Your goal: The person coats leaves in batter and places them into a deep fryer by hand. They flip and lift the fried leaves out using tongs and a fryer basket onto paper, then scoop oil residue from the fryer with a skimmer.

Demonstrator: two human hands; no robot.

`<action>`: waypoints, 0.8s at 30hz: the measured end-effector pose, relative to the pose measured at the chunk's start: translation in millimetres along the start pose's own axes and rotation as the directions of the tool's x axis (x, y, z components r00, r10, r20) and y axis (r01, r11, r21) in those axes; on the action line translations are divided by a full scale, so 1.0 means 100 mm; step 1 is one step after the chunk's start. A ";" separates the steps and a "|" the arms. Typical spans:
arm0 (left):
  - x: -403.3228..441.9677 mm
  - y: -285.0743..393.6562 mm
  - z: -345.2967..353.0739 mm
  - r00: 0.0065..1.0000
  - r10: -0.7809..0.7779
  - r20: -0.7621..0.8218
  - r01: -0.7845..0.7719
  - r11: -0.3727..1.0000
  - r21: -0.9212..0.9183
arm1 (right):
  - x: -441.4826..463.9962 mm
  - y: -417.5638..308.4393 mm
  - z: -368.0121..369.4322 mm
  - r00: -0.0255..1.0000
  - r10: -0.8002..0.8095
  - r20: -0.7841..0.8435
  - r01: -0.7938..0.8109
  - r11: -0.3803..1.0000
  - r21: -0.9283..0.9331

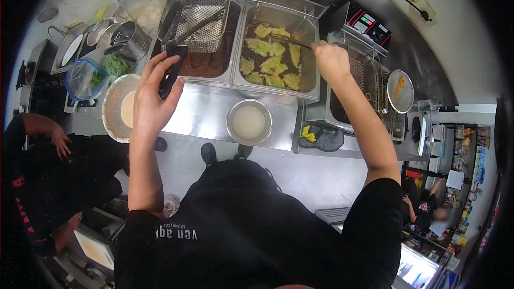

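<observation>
Utensil (300, 44), long and thin, gripped in the right hand (332, 61); black handle (174, 71) clasped by the left hand (154, 96), near the left basket (197, 8). Greenish-yellow pieces (259, 47) crowded in the middle fryer (278, 14) — best eased apart gently, with slow, low strokes. Worth keeping both wrists clear of the rim — and of likely splashes.

- A clear plastic bag (80, 77) with blue edge, at the left.
- Some green leaves (119, 65), just beside this bag.
- A metal cup (135, 43) with many small holes, near the leaves.
- A round strainer (400, 96) with orange crumbs (400, 83), at the right.
- A dark grey cloth (327, 140) with yellow part, lying crumpled.
- A black plug (425, 15) at a wall socket (422, 3).
- A person (69, 166) in black clothes, at the left.
- Another person (426, 207), farther away, at the right.
</observation>
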State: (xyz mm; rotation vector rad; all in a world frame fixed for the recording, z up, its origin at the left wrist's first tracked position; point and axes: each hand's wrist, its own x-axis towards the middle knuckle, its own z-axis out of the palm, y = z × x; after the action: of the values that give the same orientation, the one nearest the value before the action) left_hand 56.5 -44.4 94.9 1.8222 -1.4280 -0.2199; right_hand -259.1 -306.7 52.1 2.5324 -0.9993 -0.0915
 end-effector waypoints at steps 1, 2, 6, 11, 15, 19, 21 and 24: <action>0.00 0.01 -0.02 1.000 -0.005 0.000 0.005 1.000 0.006 | 0.00 -0.01 -0.01 1.000 -0.005 -0.001 0.005 1.000 0.006; 0.01 0.02 -0.05 0.999 0.017 0.044 -0.016 1.000 -0.008 | 0.00 0.01 -0.04 0.999 0.026 0.022 -0.025 1.000 -0.010; 0.42 -0.20 -0.20 0.981 0.176 0.080 -0.177 0.984 0.003 | -0.06 0.10 -0.21 0.995 0.102 -0.004 -0.102 0.995 0.005; 1.41 -0.36 0.17 0.920 -0.070 0.384 -0.188 0.784 0.592 | -0.12 0.25 -0.30 0.993 0.113 0.029 -0.110 0.990 -0.082; 1.69 -0.57 0.33 0.725 -0.256 0.640 -0.363 0.647 0.670 | -0.26 0.32 -0.20 0.997 0.073 0.021 -0.072 0.996 -0.046; 1.77 -0.66 0.16 0.717 -0.344 0.606 -0.293 0.641 0.710 | -0.42 0.37 -0.11 0.993 0.113 0.036 -0.114 0.993 0.026; 1.70 -0.59 -0.01 0.766 -0.266 0.585 -0.310 0.643 0.700 | -0.48 0.41 -0.14 0.988 0.148 0.051 -0.150 0.987 0.057; 1.51 -0.26 -0.24 0.883 -0.135 0.450 -0.235 0.703 0.671 | -0.60 0.36 -0.27 0.962 0.243 0.122 -0.259 0.955 0.146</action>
State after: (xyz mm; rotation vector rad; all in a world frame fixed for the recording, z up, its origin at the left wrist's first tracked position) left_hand 141.6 -164.4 142.0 2.4652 -2.1213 -0.0734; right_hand -321.3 -280.6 86.2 2.5382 -1.4143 -0.0707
